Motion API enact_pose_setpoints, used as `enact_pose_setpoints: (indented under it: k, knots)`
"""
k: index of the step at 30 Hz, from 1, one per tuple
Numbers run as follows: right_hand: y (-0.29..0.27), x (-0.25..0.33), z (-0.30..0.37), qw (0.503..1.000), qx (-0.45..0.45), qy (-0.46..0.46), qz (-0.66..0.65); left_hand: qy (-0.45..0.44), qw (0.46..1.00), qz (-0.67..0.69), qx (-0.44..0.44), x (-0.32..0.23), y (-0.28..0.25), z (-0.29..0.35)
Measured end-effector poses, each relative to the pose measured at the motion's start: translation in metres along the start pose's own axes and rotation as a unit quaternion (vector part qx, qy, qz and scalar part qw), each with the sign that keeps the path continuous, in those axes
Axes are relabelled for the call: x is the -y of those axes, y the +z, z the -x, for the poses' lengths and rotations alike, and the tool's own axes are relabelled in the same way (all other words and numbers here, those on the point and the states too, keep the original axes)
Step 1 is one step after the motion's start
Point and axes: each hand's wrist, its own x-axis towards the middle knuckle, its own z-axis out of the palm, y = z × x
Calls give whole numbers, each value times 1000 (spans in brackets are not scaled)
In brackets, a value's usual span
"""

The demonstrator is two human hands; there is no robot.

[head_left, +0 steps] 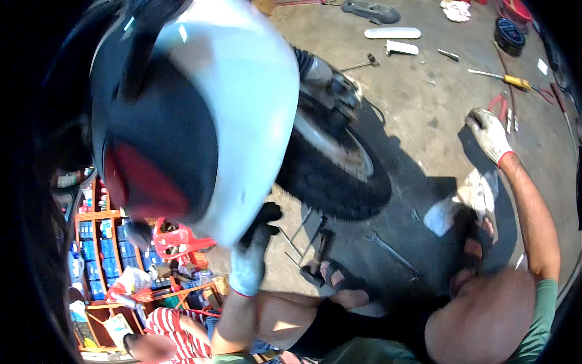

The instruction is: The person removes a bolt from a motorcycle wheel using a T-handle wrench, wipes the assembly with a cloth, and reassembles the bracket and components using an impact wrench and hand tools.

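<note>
The rear end of a motorcycle, with a pale tail fairing (pixel 260 115) and red tail light (pixel 142 182), looms at the left, smeared by motion. Below it shows the rear tyre (pixel 357 206). My left hand (pixel 250 258), in a light glove, reaches up at the fairing's lower end; its fingers lie in shadow, partly spread, and contact is unclear. My right hand (pixel 490 132), in a white glove with a red cuff, is over the floor on the right. Its fingers are curled, and what they may hold is hidden. Red-handled pliers (pixel 499 106) lie just beyond it.
A combination spanner (pixel 391 250) lies between my feet. Farther off are a yellow-handled screwdriver (pixel 512 80), a socket (pixel 448 54), white plastic pieces (pixel 393 33) and a round black container (pixel 509 36). At lower left stand a red plastic stool (pixel 182 239), stocked shelves (pixel 97 215) and another person in stripes (pixel 173 330).
</note>
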Motion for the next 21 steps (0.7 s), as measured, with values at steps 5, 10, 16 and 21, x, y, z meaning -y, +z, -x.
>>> enact_pose_setpoints:
  k: [5,10,16,21]
  knots:
    - [-62,93,43,976,196,-62,74,-57,985,-154,53,66,-121,49]
    - [-86,163,59,954,230,-144,128,-213,967,-138,-36,176,-182,119]
    - [-90,261,91,888,279,-266,250,-325,945,9,-36,320,-153,176]
    - [-20,316,116,821,354,-360,264,-298,951,76,-13,411,-72,169]
